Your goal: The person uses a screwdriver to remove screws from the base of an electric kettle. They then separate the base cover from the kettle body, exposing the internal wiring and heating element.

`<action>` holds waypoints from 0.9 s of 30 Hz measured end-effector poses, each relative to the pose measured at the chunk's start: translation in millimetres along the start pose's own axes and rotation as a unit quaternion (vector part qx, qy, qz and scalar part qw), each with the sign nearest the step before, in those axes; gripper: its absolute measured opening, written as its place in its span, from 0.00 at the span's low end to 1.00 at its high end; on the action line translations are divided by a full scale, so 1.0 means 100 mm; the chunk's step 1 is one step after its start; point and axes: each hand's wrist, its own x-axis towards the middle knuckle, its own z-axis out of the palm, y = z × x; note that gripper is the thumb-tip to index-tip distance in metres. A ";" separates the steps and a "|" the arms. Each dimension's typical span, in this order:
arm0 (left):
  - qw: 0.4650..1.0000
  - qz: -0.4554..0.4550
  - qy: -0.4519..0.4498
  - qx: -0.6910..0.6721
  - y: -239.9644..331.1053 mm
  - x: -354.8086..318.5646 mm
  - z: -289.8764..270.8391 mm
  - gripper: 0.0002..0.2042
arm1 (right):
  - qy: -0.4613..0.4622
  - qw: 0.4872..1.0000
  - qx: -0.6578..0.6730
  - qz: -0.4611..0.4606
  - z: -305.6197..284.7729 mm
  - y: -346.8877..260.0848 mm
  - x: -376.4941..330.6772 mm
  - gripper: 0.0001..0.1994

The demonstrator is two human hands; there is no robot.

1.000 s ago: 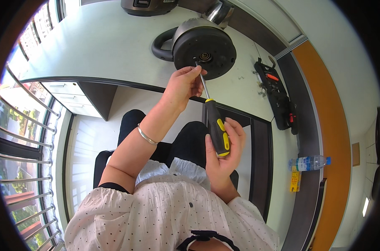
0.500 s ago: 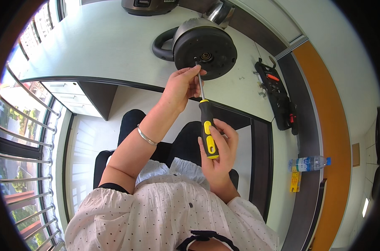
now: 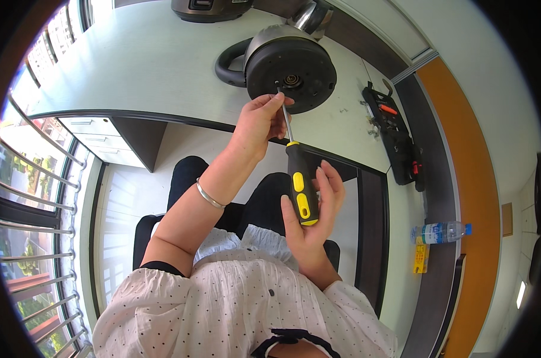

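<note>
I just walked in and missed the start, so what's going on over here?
A seated person is working a screwdriver at the black underside of a kettle, tipped over on the desk. The left hand pinches the shaft close to the base, while the right hand is around the handle; how firmly is unclear. Whether the tip sits in a screw is too small to tell. A black tool case lies off to the right.
</note>
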 end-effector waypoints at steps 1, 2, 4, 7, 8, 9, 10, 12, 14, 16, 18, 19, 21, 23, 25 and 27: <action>1.000 0.001 0.000 -0.001 0.01 -0.01 -0.01 0.13 | -0.004 1.000 -0.004 -0.014 0.01 0.01 0.02 0.28; 1.000 0.001 -0.001 -0.002 0.01 -0.02 -0.02 0.13 | -0.008 1.000 -0.007 -0.027 0.02 0.01 0.03 0.28; 1.000 0.001 -0.001 -0.002 0.03 -0.02 -0.02 0.13 | -0.014 1.000 0.014 -0.017 0.02 0.00 0.02 0.26; 1.000 -0.007 -0.003 -0.007 0.04 -0.02 -0.01 0.13 | -0.018 1.000 0.020 -0.014 -0.01 0.00 0.02 0.23; 1.000 -0.011 -0.009 -0.010 0.03 -0.02 -0.01 0.13 | -0.018 1.000 0.016 -0.016 -0.03 0.00 0.02 0.22; 1.000 -0.015 -0.014 -0.013 0.03 -0.01 -0.02 0.13 | -0.017 1.000 0.009 -0.023 -0.05 0.00 0.03 0.21; 1.000 -0.018 -0.020 -0.016 0.03 -0.01 -0.03 0.13 | -0.015 0.999 0.003 -0.030 -0.06 0.02 0.03 0.20; 0.999 -0.022 -0.018 -0.022 0.03 -0.01 -0.03 0.13 | -0.013 0.999 -0.011 -0.044 -0.07 0.05 0.04 0.19; 0.999 -0.026 -0.016 -0.026 0.03 -0.01 -0.02 0.14 | -0.012 0.998 -0.026 -0.058 -0.09 0.06 0.04 0.17; 0.999 -0.029 -0.013 -0.027 0.04 -0.02 -0.02 0.14 | -0.022 0.996 -0.050 -0.073 -0.10 0.05 0.05 0.16; 0.999 -0.028 -0.013 -0.023 0.03 0.00 -0.03 0.14 | -0.025 0.994 -0.063 -0.086 -0.11 0.03 0.06 0.16; 0.999 -0.027 -0.012 -0.022 0.03 0.01 -0.04 0.14 | -0.027 0.994 -0.062 -0.086 -0.11 0.02 0.06 0.16; 0.999 -0.025 -0.013 -0.020 0.04 0.01 -0.05 0.13 | -0.030 0.994 -0.060 -0.085 -0.11 0.01 0.06 0.16; 0.999 -0.023 -0.014 -0.019 0.04 0.01 -0.06 0.13 | -0.029 0.994 -0.057 -0.090 -0.11 0.01 0.06 0.16; 0.999 -0.021 -0.015 -0.020 0.03 0.02 -0.06 0.13 | -0.027 0.994 -0.052 -0.087 -0.11 0.01 0.06 0.16; 0.999 -0.022 -0.014 -0.020 0.03 0.02 -0.06 0.13 | -0.025 0.996 -0.046 -0.076 -0.11 0.01 0.05 0.16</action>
